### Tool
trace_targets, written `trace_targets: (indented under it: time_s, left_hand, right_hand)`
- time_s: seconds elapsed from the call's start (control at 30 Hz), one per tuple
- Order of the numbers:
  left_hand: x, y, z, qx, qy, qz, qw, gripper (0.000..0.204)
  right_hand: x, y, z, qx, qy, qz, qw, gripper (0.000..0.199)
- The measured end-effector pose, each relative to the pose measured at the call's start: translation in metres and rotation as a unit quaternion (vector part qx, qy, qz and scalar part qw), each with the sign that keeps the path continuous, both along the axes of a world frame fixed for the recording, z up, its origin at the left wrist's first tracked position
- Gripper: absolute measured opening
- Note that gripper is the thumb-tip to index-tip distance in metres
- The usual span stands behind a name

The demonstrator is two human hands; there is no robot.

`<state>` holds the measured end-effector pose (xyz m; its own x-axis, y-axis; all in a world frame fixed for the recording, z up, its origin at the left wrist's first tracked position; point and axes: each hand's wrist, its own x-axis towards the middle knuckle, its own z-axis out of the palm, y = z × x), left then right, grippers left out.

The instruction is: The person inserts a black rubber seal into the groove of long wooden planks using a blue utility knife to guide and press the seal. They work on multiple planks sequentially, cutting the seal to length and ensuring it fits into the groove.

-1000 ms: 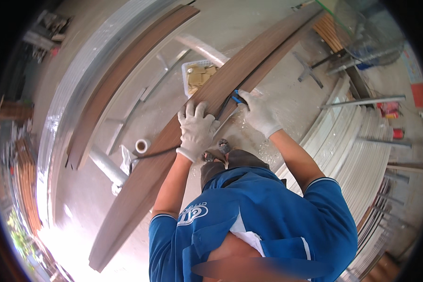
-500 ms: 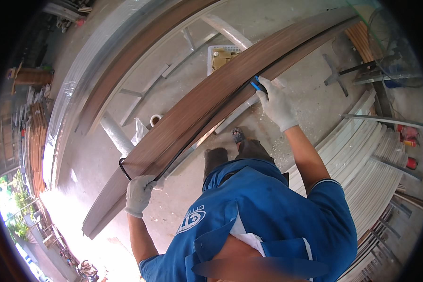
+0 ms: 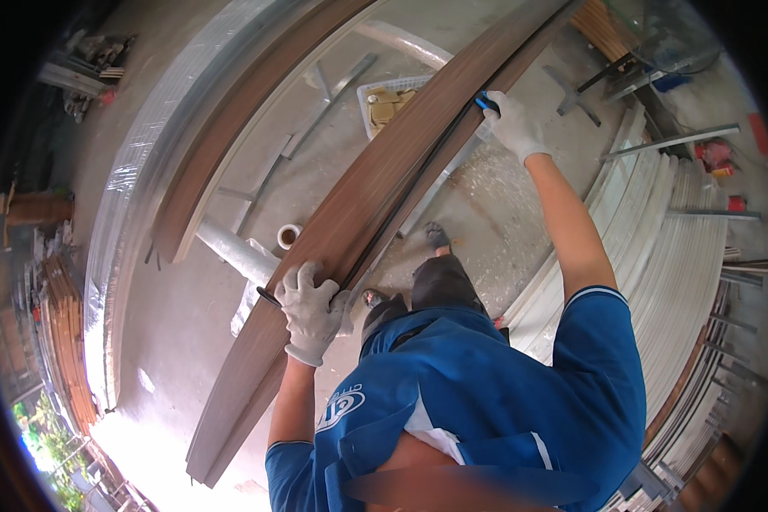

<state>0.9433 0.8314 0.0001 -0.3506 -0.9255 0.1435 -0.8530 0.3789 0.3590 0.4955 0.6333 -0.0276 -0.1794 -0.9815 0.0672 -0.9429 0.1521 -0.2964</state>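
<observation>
A long brown wood-grain profile (image 3: 350, 200) lies slantwise before me, with a thin black strip (image 3: 418, 192) running along its lengthwise groove. My left hand (image 3: 309, 311), in a pale work glove, is over the lower part of the profile. Its fingers are curled round the strip, and a loose black end sticks out on its left. Farther up, my gloved right hand (image 3: 514, 124) grips a small blue tool (image 3: 486, 102) at the groove, by the strip. The glove hides most of that tool, so its exact kind does not show.
Beyond the profile stand a white basket (image 3: 365, 107) of tan pieces and a tape roll (image 3: 289, 235). Another brown profile (image 3: 230, 128) and plastic-wrapped lengths (image 3: 136, 162) lie on the left. White strips (image 3: 657, 247) are stacked at right. A wrapped support bar (image 3: 239, 252) runs under the profile.
My left hand has moved up along the profile, from its near edge to over its face. My right hand has moved farther up the groove with the blue tool. The whole view has shifted.
</observation>
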Motion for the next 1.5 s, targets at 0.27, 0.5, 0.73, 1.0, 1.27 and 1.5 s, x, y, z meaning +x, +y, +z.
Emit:
trace_targets:
  time_s: [0.27,0.5,0.73,1.0,1.27,1.5]
  left_hand:
    - [0.019,-0.014,-0.006,0.054,0.032,-0.011,0.998,0.017]
    - [0.019,-0.012,-0.022,0.015,0.036,-0.019,0.999,0.017]
    - [0.017,-0.015,-0.007,0.042,0.01,-0.028,0.999,0.016]
    - [0.064,0.02,0.0,0.15,0.051,-0.081,0.984,0.021]
    - [0.167,0.112,0.066,0.28,0.023,0.083,0.956,0.023]
    - [0.158,0.105,0.041,0.261,0.031,0.124,0.957,0.015]
  right_hand:
    - [0.03,0.007,0.004,-0.02,-0.003,-0.059,0.998,0.036]
    - [0.112,0.076,-0.001,0.009,-0.034,0.015,0.999,0.036]
    - [0.233,0.183,0.016,0.109,-0.012,0.107,0.988,0.041]
    - [0.221,0.177,-0.004,-0.002,-0.061,0.146,0.987,0.043]
    - [0.214,0.181,0.007,0.078,-0.131,0.139,0.978,0.045]
    - [0.176,0.179,0.0,0.066,-0.247,0.074,0.964,0.043]
